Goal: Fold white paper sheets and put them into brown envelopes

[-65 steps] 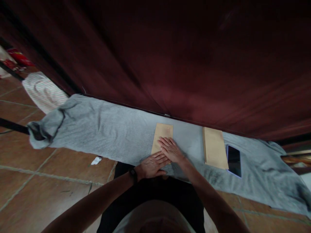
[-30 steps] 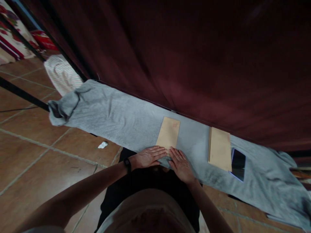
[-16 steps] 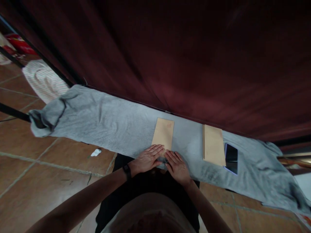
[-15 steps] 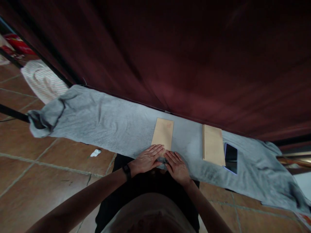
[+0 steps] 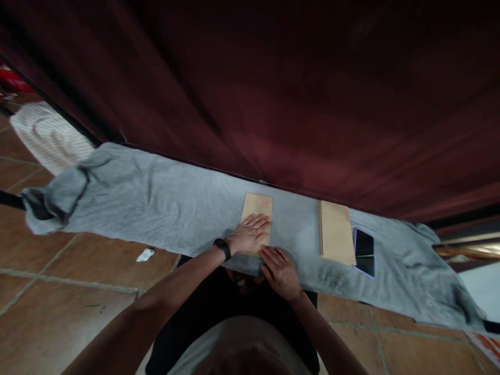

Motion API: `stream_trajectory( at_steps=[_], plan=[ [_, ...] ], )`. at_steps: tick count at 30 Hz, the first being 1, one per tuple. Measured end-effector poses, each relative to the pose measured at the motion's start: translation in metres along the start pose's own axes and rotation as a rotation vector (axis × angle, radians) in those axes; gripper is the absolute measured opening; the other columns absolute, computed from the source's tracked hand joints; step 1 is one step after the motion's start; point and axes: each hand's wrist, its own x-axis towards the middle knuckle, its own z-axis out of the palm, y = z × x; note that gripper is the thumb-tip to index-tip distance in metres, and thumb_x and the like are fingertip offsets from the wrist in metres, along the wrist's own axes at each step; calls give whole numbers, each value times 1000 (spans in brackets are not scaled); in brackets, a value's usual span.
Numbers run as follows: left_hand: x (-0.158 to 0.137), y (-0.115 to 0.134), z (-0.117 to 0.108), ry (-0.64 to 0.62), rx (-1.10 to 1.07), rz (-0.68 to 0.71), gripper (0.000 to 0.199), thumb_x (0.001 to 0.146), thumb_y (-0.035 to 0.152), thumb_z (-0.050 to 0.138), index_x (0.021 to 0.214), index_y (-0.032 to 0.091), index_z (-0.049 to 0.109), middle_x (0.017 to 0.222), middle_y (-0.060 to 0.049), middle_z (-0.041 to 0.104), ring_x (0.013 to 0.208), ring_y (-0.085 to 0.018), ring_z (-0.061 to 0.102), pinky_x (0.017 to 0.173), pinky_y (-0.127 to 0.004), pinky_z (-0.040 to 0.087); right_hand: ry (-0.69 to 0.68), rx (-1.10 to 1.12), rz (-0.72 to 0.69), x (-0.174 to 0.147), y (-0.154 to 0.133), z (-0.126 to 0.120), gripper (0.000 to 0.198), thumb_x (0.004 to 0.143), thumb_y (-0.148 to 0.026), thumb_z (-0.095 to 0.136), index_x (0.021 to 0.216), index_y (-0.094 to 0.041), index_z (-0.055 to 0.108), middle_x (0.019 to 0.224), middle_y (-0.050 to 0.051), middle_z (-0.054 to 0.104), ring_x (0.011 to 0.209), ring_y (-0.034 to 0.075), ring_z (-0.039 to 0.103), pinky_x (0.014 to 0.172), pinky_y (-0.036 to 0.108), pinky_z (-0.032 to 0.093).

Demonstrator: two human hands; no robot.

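Note:
A tan paper envelope [image 5: 255, 202] lies flat on the grey cloth, a small reddish print near its far right corner. Across its middle rests my left hand [image 5: 249, 233], palm down with the fingers stretched out; a dark band circles that wrist. My right hand [image 5: 282, 273] lies at the envelope's near right corner, fingers extended and fingertips touching its edge. To the right is a stack of similar envelopes [image 5: 336, 233], and beside it a phone [image 5: 364, 252] with a dark screen, slightly overlapped by the stack's corner.
Grey cloth [image 5: 187, 200] covers the long narrow surface in front of me. Behind it hangs a dark red curtain [image 5: 273, 104]. A striped cloth [image 5: 54, 136] is at the far left, and a white scrap [image 5: 146, 254] lies on the tiled floor [image 5: 78, 297].
My left hand has slid forward from the envelope's near edge onto its middle. My right hand stays by the near corner. The whole view has shifted slightly.

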Motion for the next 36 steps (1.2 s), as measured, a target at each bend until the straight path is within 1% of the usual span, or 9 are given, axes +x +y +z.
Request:
stream_trajectory(
  at_steps=[3,6,9,11,14,20,26,31,36],
  plan=[
    [19,-15,1,44,25,-14,54,106,41,27,154,19,34,163,-5,31,152,-18,20,124,-39,10,0,14,-7,0,0,-1,48,99,-25,48,147,-22,47,148,7,54,136,23,50,117,48,37],
    [36,-31,-1,61,42,-74,56,105,44,27,154,18,34,164,-6,29,153,-19,19,124,-41,11,-7,23,4,1,0,-2,50,98,-25,48,148,-23,46,149,6,53,136,22,50,118,48,37],
    [49,-44,-2,72,49,-127,57,104,46,29,153,19,36,163,-7,30,152,-22,20,124,-44,11,-7,20,15,2,0,-2,49,97,-25,48,146,-24,48,148,5,53,135,22,51,117,46,38],
    [55,-50,0,94,49,-136,57,103,47,29,153,22,37,162,-6,33,152,-23,21,124,-46,11,-3,20,17,2,-1,-2,48,97,-24,49,145,-24,50,148,5,53,134,22,52,117,45,39],
    [58,-51,2,124,54,-131,55,103,45,27,153,24,37,161,-4,36,152,-23,22,124,-47,11,1,30,22,3,-2,-4,47,98,-24,48,145,-24,50,148,5,54,134,22,52,117,46,38],
    [45,-39,2,61,47,-93,57,104,43,24,154,19,36,163,-4,31,153,-22,19,124,-44,9,16,44,37,3,-3,-4,45,99,-22,46,144,-25,50,144,5,58,132,21,54,116,45,39],
    [19,-22,2,65,34,-15,56,105,41,23,157,21,29,164,-5,29,153,-18,18,125,-42,9,68,34,61,3,1,3,39,101,-23,45,139,-27,56,136,5,64,127,19,58,112,43,43],
    [-1,-13,2,49,6,19,54,105,41,28,156,21,31,163,-5,31,152,-17,20,125,-39,12,76,48,76,4,0,5,36,102,-23,44,134,-26,59,136,5,64,126,20,59,113,43,42],
    [-18,-9,-2,8,-22,42,52,106,38,26,156,23,30,164,-2,28,152,-14,18,125,-35,11,95,51,122,4,0,8,33,103,-26,44,130,-25,63,135,4,65,123,20,60,112,43,42]
  ],
)
